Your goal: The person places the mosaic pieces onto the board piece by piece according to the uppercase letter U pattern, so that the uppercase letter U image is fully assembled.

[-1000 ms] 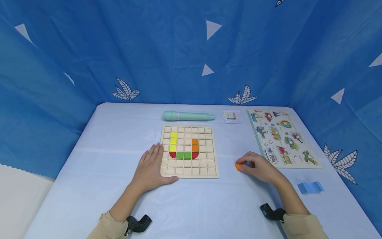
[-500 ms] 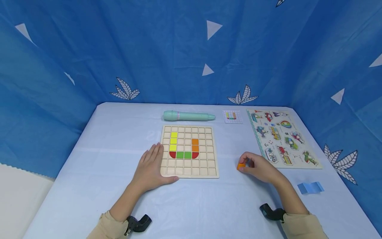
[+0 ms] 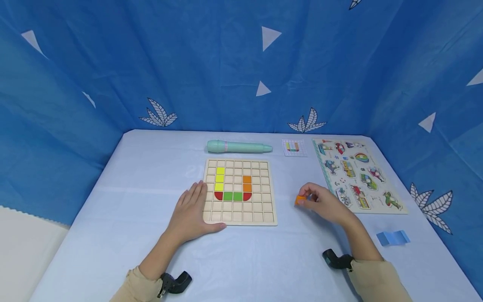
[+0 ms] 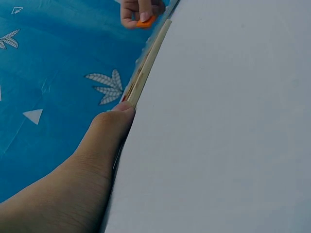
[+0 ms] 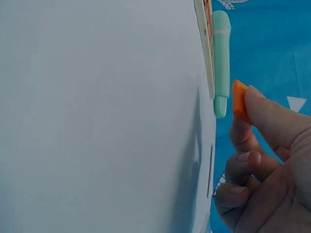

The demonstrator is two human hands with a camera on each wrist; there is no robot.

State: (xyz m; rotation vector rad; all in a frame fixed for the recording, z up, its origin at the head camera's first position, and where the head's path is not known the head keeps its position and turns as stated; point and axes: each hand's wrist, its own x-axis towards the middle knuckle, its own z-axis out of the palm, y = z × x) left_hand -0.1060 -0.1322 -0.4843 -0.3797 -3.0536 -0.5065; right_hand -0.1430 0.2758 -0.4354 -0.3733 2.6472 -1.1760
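Observation:
A wooden grid board [image 3: 260, 214] lies mid-table with coloured tiles set in a U: yellow tiles [image 3: 219, 179] on the left, red corner tiles [image 3: 247, 196], green tiles [image 3: 232, 196] along the bottom and two orange tiles [image 3: 247, 183] on the right. My left hand [image 3: 190, 214] rests with straight fingers along the board's left edge, its thumb at the near edge. To the right of the board, my right hand [image 3: 322, 203] pinches a loose orange square tile [image 3: 299, 200]. In the right wrist view, this orange tile [image 5: 239, 101] sits between thumb and forefinger, off the tabletop.
A mint-green marker-shaped stick [image 3: 239, 146] lies behind the board. Beside it is a small pattern card [image 3: 294, 147] showing a U. A picture puzzle board [image 3: 352, 176] is at the right, with a folded blue paper [image 3: 393, 238] nearer the front. Blue curtain [image 3: 211, 63] encloses the back and sides.
Over the last half second my right hand has moved slightly forward and left with the orange tile, after drawing it a little rightward before. My left hand has stayed still.

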